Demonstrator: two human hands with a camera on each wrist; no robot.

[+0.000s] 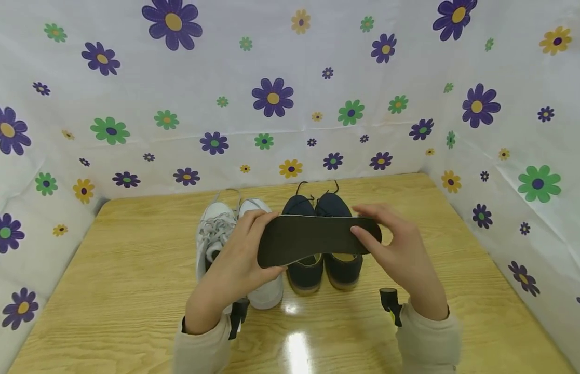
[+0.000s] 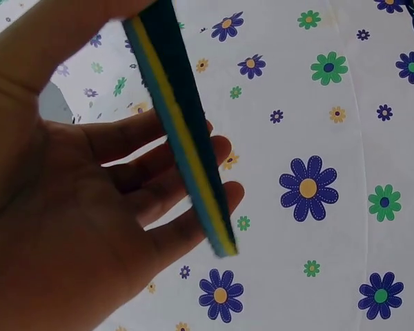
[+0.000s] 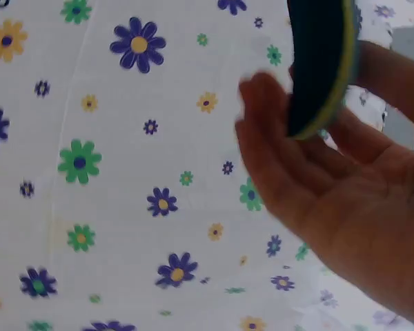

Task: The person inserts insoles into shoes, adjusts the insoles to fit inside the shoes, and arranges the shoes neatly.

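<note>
A black insole (image 1: 313,236) is held up sideways between both hands, its dark face toward the head camera. My left hand (image 1: 238,254) grips the wider end, thumb at the lower edge and fingers behind. At the narrower end my right hand (image 1: 402,246) pinches it, thumb on the dark face. In the left wrist view the edge of the insole (image 2: 186,138) shows a yellow layer. Behind it, a pair of dark lace-up shoes (image 1: 305,278) stands on the table, partly covered by the insole. White sneakers (image 1: 266,293) stand left of them, partly hidden by my left hand.
The wooden table (image 1: 131,291) extends to both sides of the shoes. A white cloth (image 1: 215,67) printed with flowers hangs behind the table and along its sides. Small black wrist devices (image 1: 390,300) sit on both forearms.
</note>
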